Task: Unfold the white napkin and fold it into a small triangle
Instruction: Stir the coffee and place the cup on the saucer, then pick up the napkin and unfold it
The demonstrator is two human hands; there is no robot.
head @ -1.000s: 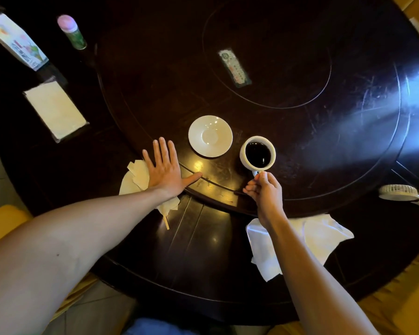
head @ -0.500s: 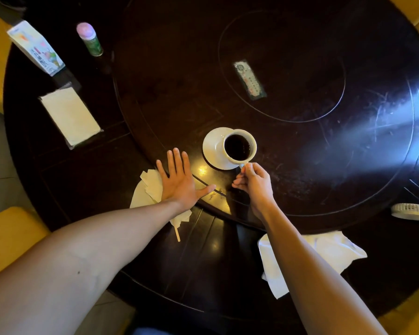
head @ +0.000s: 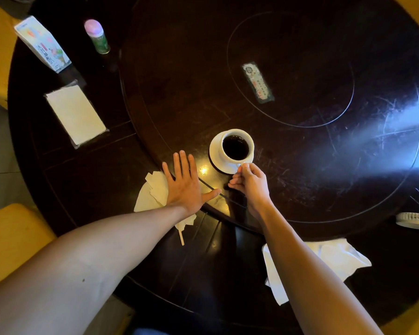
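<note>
A person's left hand (head: 188,183) lies flat, fingers spread, on a round, glossy dark wooden table (head: 300,153), its palm partly over crumpled cream paper (head: 153,192) and a thin wooden stick (head: 181,236). The right hand (head: 250,182) pinches the handle of a white ceramic cup (head: 237,147) of dark liquid seated on a round white saucer (head: 215,153). The white napkin (head: 339,257), soft and rumpled, lies untouched at the near table edge, partly hidden beneath the right forearm.
</note>
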